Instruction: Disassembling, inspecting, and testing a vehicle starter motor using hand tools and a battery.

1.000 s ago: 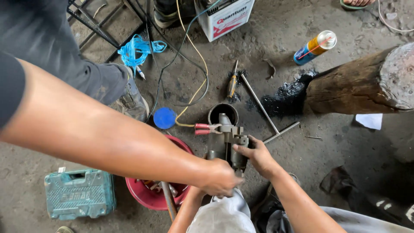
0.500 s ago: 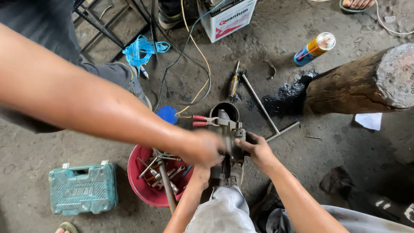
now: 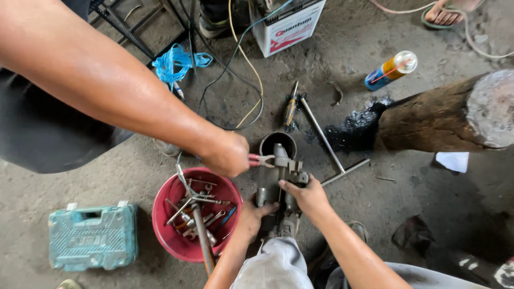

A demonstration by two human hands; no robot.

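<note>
Grey metal motor assembly, greasy and roughly cylindrical, stands on the concrete floor right in front of the wearer's knees, its dark round housing end pointing away. Left hand is wrapped on the lower left side of the body, fingers curled tight round it, apparently to stop it turning. Right hand presses on the upper right side, fingers pressed against the casting, thumb side hidden; steadying grip, not pinching anything small.

Co-worker's hand comes in from the upper left on a long bare forearm, fist closed round red-handled pliers whose nose meets the top of the assembly. Jaw state of the pliers is too small to tell. Braced by two hands while a third works on it, likely because the part is heavy and slippery.

Round red plastic basin sits just left of the assembly, full of spanners and loose steel tools, close for reach. Teal plastic tool case lies further left. Steel T-handle wrench and yellow-handled screwdriver lie just beyond the assembly. Brown log lies to the right, with a black oily patch at its end. Blue-and-yellow spray can and white battery box with cables sit further off.
</note>
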